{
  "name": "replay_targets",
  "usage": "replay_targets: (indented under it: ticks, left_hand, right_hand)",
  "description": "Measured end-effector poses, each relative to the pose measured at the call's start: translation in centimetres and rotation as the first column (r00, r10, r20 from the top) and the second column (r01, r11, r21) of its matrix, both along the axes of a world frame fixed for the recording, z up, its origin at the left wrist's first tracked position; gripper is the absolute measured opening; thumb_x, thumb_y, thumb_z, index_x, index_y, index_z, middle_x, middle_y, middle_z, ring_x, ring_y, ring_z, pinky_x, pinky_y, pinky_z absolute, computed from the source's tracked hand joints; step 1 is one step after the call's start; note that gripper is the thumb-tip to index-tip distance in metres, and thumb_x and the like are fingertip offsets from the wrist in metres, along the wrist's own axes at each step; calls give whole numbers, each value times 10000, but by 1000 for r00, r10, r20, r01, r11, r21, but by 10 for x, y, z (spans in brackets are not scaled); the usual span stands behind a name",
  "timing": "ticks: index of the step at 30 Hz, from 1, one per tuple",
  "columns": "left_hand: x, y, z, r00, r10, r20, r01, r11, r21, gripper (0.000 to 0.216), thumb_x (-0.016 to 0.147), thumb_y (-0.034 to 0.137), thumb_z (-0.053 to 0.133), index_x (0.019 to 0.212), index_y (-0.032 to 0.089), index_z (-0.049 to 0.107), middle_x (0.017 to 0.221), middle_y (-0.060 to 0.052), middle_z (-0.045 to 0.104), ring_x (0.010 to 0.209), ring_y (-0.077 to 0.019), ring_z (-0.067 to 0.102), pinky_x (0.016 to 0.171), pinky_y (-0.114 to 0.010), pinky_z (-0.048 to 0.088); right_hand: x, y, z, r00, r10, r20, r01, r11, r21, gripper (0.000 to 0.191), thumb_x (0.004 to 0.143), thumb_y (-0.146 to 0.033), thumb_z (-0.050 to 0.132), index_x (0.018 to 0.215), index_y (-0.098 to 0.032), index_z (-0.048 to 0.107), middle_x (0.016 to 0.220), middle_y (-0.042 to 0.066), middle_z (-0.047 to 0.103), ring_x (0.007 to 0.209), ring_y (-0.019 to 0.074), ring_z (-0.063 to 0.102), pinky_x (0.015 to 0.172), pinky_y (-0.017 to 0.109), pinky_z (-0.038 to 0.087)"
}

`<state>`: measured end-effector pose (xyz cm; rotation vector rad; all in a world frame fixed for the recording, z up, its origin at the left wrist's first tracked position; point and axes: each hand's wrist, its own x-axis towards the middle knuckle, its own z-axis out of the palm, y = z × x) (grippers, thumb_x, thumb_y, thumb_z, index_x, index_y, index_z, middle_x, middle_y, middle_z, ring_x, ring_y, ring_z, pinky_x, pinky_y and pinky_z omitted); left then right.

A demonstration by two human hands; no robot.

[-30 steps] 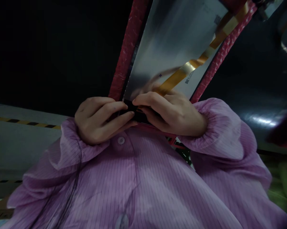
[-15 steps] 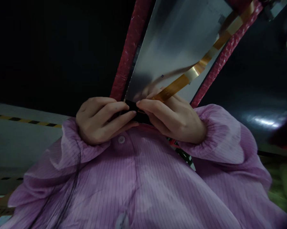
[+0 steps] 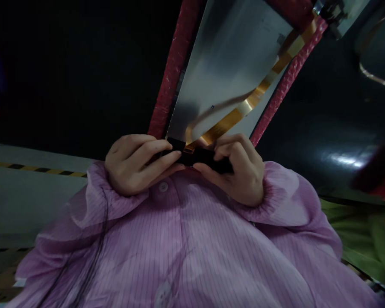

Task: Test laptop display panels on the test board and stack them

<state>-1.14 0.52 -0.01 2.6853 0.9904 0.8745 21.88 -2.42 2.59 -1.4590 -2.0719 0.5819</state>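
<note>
A flat silver panel (image 3: 218,64) with a black strip along its near edge (image 3: 203,159) lies in front of my chest. My left hand (image 3: 137,162) is closed over the left end of that edge, fingertips on the black strip. At the right end, my right hand (image 3: 240,167) has curled fingers on the strip and its thumb along the front. Between the hands, an amber flat flex cable (image 3: 226,125) meets the strip at a small gold-outlined spot (image 3: 189,149). From there it loops and runs up the panel to the far right corner.
Pink bubble-wrap strips (image 3: 169,85) border the panel on both sides. A dark work surface (image 3: 83,77) spreads around it. At the upper right are a blurred metal device (image 3: 339,17) and a curved wire (image 3: 371,75). Green fabric (image 3: 362,239) is at the lower right.
My right hand has let go of the flex cable's near end and moved right and slightly down onto the black strip. The gold-outlined spot now shows more fully. My left hand has barely moved.
</note>
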Motion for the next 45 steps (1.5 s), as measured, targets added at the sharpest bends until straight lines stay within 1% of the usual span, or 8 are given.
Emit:
replay_targets:
  ticks: [4, 11, 20, 27, 30, 36, 41, 45]
  left_hand:
    - [-2, -1, -3, 1000, -13, 26, 13, 1000, 15, 213, 839, 381, 705, 1021, 280, 658, 886, 1, 702, 788, -171, 643, 677, -311, 521]
    - [0, -4, -3, 1000, 24, 9, -24, 1000, 17, 186, 854, 350, 692, 1033, 307, 665, 883, 13, 707, 774, -168, 636, 669, -310, 519]
    - [3, -2, -3, 999, 31, 33, -33, 998, 49, 222, 790, 283, 764, 1004, 269, 707, 835, 5, 704, 719, -166, 626, 593, -308, 525]
    - [-3, -6, -10, 999, 36, 6, -36, 999, -19, 292, 815, 291, 741, 1073, 408, 670, 904, 52, 707, 761, -160, 653, 628, -326, 551]
    - [-3, -6, -10, 1000, 11, 17, -11, 1000, -14, 272, 811, 283, 740, 1061, 375, 685, 913, 34, 708, 763, -169, 648, 621, -333, 545]
    - [-1, -3, -5, 1000, 0, 10, 0, 1000, 20, 259, 780, 256, 765, 1027, 303, 704, 886, 8, 711, 728, -177, 642, 583, -326, 542]
    - [-3, 0, -1, 1000, -18, -25, 17, 999, -46, 284, 818, 277, 726, 1057, 427, 688, 901, 45, 717, 742, -166, 662, 596, -325, 549]
    - [-6, 0, -3, 998, -50, -23, 49, 998, -31, 300, 808, 266, 732, 1071, 403, 690, 933, 31, 719, 751, -179, 658, 595, -335, 550]
  right_hand:
    - [-4, 14, 9, 992, 48, 118, -40, 997, -66, 285, 845, -394, 634, 980, -149, 584, 881, 24, 628, 859, 78, 585, 704, 199, 460]
    - [-3, 35, 4, 955, 265, 132, -248, 960, -133, 214, 922, -291, 488, 959, -139, 634, 977, 29, 676, 868, 63, 625, 725, 174, 492]
    - [-1, 37, -2, 966, 258, 19, -256, 964, -74, 136, 878, -230, 547, 940, -135, 622, 964, 18, 687, 880, 66, 658, 743, 177, 553]
    - [0, 37, 0, 962, 271, 16, -269, 959, -91, 156, 885, -230, 545, 968, -131, 632, 1007, 21, 684, 898, 59, 658, 767, 171, 557]
    - [0, 38, 0, 956, 288, 53, -283, 955, -82, 182, 890, -251, 548, 995, -135, 640, 1022, 17, 686, 906, 57, 655, 762, 168, 544]
    - [-3, 40, 3, 946, 312, 84, -309, 950, -46, 124, 889, -234, 552, 871, -144, 635, 834, -20, 647, 749, 9, 576, 657, 129, 468]
    - [-4, 41, 6, 968, 246, 49, -235, 959, -159, 158, 903, -259, 535, 875, -147, 644, 870, -32, 651, 766, 1, 593, 657, 123, 452]
    - [-3, 44, 8, 956, 286, 69, -265, 939, -221, 221, 921, -285, 503, 889, -146, 672, 875, -23, 659, 774, 6, 601, 661, 129, 441]
